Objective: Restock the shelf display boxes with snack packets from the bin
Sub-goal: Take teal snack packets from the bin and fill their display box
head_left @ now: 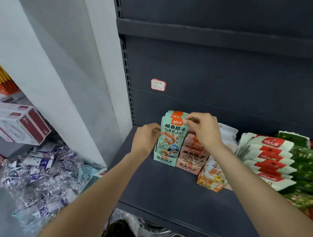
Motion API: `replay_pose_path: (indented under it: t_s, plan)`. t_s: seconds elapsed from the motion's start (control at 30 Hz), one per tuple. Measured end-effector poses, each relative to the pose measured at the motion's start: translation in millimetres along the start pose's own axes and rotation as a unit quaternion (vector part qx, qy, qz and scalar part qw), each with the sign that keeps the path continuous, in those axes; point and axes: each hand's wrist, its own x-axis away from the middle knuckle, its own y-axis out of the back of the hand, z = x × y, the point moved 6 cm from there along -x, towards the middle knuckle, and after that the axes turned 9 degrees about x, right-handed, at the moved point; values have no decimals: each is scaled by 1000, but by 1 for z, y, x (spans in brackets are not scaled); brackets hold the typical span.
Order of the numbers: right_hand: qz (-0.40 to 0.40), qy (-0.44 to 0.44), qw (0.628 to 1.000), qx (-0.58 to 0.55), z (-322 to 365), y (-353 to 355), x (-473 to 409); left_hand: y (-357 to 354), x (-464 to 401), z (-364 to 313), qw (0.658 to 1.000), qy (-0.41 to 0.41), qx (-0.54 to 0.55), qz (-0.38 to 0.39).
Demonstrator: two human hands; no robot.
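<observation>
head view: both hands at the teal display box (163,158) on the dark shelf (155,186)
left hand (146,139): fingers pinch the left edge of the teal packets (174,131)
right hand (204,129): fingertips pinch the top right corner of the same stack
packets: upright in the teal box, tops well above its rim
neighbour: pink display box (189,166) touching on the right
risk: tall stack may tip forward on release; pushing down hard could slide the light box or buckle its front
bin: not identifiable for sure, bagged stock (43,170) lower left

Glossy plastic packets (174,133), matt metal shelf (155,181)
</observation>
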Motion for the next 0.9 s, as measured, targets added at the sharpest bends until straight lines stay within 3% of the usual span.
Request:
replay_pose_path:
  t_s: [0.13,0.3,0.6,0.77,0.9]
  plan:
    - [53,5,997,59,-12,-17,-2,-5,-3,12,999,21,-14,36]
    - [70,0,996,60,-11,-28,3,0,3,-16,998,-43,35,-15]
    - [110,7,987,114,-4,-34,6,0,-1,-13,996,-41,-70,30]
    - [65,13,994,85,17,-25,17,16,12,-17,997,-44,-55,-6]
    - [67,-5,998,-18,43,-36,50,35,48,-10,999,-34,-38,3]
